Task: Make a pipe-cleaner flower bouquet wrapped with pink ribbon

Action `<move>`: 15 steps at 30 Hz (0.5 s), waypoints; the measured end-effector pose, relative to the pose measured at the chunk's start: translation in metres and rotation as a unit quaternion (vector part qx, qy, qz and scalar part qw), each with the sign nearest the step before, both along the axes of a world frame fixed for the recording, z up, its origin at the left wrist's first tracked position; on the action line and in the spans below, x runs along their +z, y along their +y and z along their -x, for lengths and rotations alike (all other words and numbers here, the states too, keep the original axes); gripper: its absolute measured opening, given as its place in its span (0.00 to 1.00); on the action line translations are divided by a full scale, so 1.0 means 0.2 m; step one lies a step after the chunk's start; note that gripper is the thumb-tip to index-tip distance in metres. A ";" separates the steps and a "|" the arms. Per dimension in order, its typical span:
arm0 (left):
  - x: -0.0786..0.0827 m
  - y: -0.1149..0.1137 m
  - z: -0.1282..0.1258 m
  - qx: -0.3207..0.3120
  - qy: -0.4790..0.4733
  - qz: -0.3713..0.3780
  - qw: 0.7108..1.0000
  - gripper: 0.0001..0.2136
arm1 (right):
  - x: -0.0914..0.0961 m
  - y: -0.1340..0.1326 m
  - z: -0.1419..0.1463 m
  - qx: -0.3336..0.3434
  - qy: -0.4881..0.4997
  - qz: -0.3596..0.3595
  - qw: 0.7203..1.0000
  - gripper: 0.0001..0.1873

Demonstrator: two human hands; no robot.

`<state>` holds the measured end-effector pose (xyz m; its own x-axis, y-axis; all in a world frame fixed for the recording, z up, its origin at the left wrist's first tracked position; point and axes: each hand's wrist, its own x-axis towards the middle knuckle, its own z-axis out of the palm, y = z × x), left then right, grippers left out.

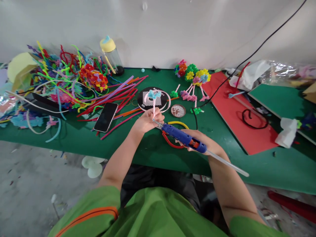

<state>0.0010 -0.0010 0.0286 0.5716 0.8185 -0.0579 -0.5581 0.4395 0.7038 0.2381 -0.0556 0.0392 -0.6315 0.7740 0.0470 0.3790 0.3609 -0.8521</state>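
Yellow-lidded bottle [115,59], dark-screened phone [106,117]

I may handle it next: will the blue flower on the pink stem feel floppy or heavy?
Probably light: the blue flower looks small. The pink stem seems stiff, extending straight from the left hand, but, being thin, may bend.

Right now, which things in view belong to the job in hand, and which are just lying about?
In the job:
blue flower on a pink stem, in the left hand
glue gun, in the right hand
pink-stemmed flowers, probably

Seemingly just lying about:
phone
bottle
red board
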 end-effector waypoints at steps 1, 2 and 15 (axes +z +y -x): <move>0.00 0.00 0.00 -0.006 -0.010 0.004 1.000 0.27 | -0.01 0.01 0.00 0.054 0.034 0.017 0.998 0.27; 0.00 0.00 0.00 -0.010 -0.023 0.004 1.000 0.26 | -0.01 0.01 -0.01 0.079 0.057 0.026 0.995 0.25; -0.01 0.00 0.00 -0.016 -0.055 0.002 0.998 0.22 | 0.06 0.00 0.02 0.082 0.102 0.091 0.987 0.23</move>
<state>0.0012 -0.0015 0.0270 0.6001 0.7999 0.0040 -0.6177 0.4602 0.6376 0.2351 -0.0553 0.0503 -0.7405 0.6698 0.0554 0.1426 0.2372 -0.9610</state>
